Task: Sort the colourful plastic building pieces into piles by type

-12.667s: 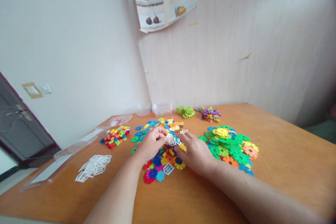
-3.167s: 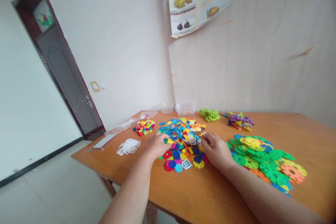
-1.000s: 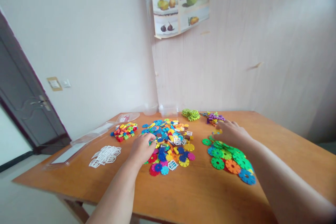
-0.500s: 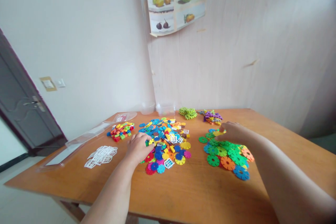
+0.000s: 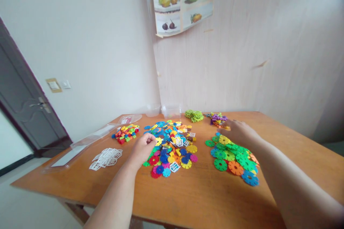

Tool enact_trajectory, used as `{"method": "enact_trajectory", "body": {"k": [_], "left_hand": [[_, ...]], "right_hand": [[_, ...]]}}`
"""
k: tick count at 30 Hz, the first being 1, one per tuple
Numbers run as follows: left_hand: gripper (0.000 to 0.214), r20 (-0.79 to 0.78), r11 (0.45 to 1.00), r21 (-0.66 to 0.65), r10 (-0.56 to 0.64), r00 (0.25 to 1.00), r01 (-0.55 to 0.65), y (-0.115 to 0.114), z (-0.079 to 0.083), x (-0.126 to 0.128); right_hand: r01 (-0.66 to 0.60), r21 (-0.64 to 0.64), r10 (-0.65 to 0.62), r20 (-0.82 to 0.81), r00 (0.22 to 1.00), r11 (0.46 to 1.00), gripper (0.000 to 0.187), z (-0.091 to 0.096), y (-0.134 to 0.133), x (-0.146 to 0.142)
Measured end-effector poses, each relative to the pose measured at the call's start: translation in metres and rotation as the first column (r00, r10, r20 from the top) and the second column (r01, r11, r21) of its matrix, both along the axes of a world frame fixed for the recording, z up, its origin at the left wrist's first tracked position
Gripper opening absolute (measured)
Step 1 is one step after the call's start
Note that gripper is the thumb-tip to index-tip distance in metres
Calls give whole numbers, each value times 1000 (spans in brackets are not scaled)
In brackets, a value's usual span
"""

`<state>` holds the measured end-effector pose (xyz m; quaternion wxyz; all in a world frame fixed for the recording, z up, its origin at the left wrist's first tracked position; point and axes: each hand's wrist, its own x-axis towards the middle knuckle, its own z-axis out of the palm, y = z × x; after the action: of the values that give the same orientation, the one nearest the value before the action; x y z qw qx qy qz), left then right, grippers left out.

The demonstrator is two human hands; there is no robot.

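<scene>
I'm watching the left hand (image 5: 142, 148) sitting on the near left edge of the mixed pile of discs (image 5: 173, 150), knuckles up and fingers curling inward. A yellow disc (image 5: 158, 140) is lying right at its fingertips. I cannot tell whether the fingers are pinching it or merely touching it.

The right hand (image 5: 238, 132) is hovering palm down over the far edge of the green pile (image 5: 233, 155), with another yellow disc (image 5: 224, 139) showing just under its thumb side. Its fingertips are reaching a small orange piece (image 5: 226, 127). Whether they are closing on it, I cannot tell.

Just beyond those fingertips the purple heap (image 5: 218, 118) is sitting, with the lime heap (image 5: 194, 115) beside it. Out past the left hand I'm seeing small bricks (image 5: 125, 133), white window pieces (image 5: 106, 157) and a clear lid (image 5: 88, 141), all resting on the wooden table (image 5: 193, 200).
</scene>
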<state>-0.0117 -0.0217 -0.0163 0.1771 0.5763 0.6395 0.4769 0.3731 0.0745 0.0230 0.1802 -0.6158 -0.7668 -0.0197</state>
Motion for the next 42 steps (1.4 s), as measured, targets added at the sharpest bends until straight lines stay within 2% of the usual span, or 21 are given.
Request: {"method": "enact_trajectory", "body": {"k": [4,7,10,12,16,19,23,29,31,34,36,39,42], "left_hand": [[28,211,997,7,-81,974,81,-6,7,10],[34,301,981,-47,-165,939,187,-12,13,18],[32,332,954,-69,-254,908,292,-17,16,26],[30,334,934,-60,-313,889,352,-20,16,30],[27,353,882,-58,-420,836,468,-22,12,39],[27,383,834,-97,-473,794,544,-24,11,46],[28,441,792,-136,-489,752,595,-28,14,52],[31,524,794,-86,-477,706,601,-27,13,53],[30,523,811,-55,-474,708,583,-25,12,52],[29,471,872,-13,-426,773,489,-21,12,48],[29,427,918,-3,-357,831,396,-18,11,45],[32,370,963,-10,-246,896,268,-15,11,41],[33,306,985,11,-168,937,172,-12,11,39]], "right_hand": [[-130,99,140,-102,985,987,39,4,-17,-27],[-266,180,294,-150,944,947,36,3,-37,-54],[-422,178,448,-149,881,889,35,1,-63,-80],[-521,169,543,-120,831,836,42,-2,-79,-94],[-633,134,645,-72,761,762,49,-8,-102,-114],[-663,120,671,-40,740,739,58,-13,-108,-121],[-643,123,650,-22,760,756,52,-16,-108,-124],[-624,133,626,25,779,770,31,-10,-110,-125],[-591,136,592,38,805,795,25,-6,-107,-121],[-451,186,455,24,890,873,25,3,-92,-105],[-326,199,333,1,943,924,32,9,-75,-88],[-163,163,171,-33,985,973,34,17,-47,-56],[-7,54,9,-34,999,999,36,19,-23,-24]]}}
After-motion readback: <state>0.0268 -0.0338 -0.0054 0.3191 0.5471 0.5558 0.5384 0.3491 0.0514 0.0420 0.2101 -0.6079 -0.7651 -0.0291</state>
